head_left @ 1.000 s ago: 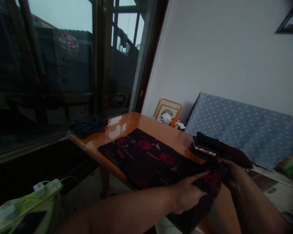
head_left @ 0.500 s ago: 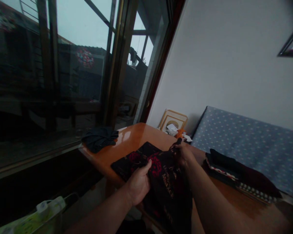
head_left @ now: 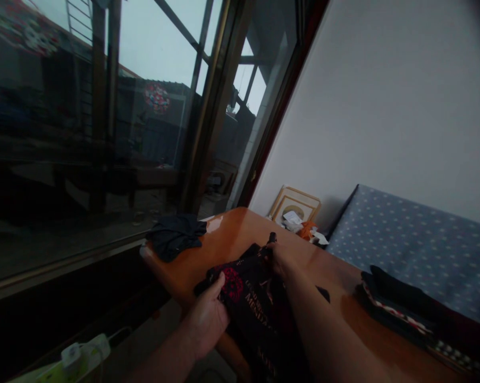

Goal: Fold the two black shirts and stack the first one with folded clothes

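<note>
A black cloth with red round prints and pale lettering (head_left: 252,306) lies folded over on the glossy orange-brown table (head_left: 232,236). My left hand (head_left: 208,319) is closed on its near left edge, thumb on top beside a red print. My right hand (head_left: 275,256) pinches the cloth's far edge, with the forearm lying across the fabric. The cloth hangs over the table's near edge.
A dark crumpled garment (head_left: 176,235) sits on the table's left corner. A stack of folded dark clothes (head_left: 399,308) lies at the right. A dotted blue mattress (head_left: 415,244) leans on the wall, with a gold picture frame (head_left: 295,205) and scraps beside it. Large windows fill the left. A power strip (head_left: 80,356) lies at lower left.
The cloth's right end was lifted and carried leftward over the flat part, so it is now folded. Both hands moved left and away. The view shifted up and right.
</note>
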Demonstrator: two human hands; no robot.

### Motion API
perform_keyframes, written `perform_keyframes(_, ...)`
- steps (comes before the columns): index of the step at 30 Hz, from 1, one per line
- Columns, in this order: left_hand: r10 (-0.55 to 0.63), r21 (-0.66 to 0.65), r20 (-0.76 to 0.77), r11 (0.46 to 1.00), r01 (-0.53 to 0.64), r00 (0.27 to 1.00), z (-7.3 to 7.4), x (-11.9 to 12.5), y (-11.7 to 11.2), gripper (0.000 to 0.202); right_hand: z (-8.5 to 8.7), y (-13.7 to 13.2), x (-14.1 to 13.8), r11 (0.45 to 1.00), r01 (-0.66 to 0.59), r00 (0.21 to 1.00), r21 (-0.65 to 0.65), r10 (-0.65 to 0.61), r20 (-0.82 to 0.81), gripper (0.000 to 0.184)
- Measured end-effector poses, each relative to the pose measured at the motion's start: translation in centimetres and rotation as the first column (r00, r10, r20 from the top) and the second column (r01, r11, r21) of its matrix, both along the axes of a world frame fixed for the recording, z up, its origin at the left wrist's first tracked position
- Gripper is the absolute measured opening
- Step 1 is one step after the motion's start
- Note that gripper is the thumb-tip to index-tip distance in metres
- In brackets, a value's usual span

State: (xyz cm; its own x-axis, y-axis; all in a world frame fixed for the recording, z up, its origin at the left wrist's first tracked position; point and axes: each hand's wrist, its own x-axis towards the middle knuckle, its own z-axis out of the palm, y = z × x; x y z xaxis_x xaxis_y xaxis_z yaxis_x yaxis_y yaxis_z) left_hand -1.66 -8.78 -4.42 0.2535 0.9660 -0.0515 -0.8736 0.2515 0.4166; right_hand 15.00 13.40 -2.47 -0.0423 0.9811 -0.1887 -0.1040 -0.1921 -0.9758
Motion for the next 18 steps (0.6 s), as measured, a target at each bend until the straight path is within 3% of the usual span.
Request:
perform_keyframes(5,0.18,-0.194,-0.14,0.959,-0.205,0.974,-0.5,-1.0,0.7,0.047,-2.2,-0.5,-1.0,0.988,-0.128,0.991,-0.09,0.13,0.019,0.008)
perform_keyframes(9,0.367,-0.214,-0.33,0.868,-0.447,0.87,-0.8,-1.9,1.4,0.029,-2.5,-0.9,0.8,0.995,-0.081,0.995,-0.056,0.084,0.047,0.009)
perform_keyframes(14,0.508,-0.048,-0.576,0.761,-0.646,0.641,-1.4,-3.1,2.4,0.038,-2.2,-1.3,6.1,0.99,0.11,0.984,0.084,-0.12,0.131,0.011)
perform_keyframes(18,0.563,0.288,-0.77,0.725,-0.625,0.299,-2.7,-4.1,3.6,0.048,-2.6,-3.1,11.7,0.922,0.301,0.906,0.243,-0.356,0.227,0.016)
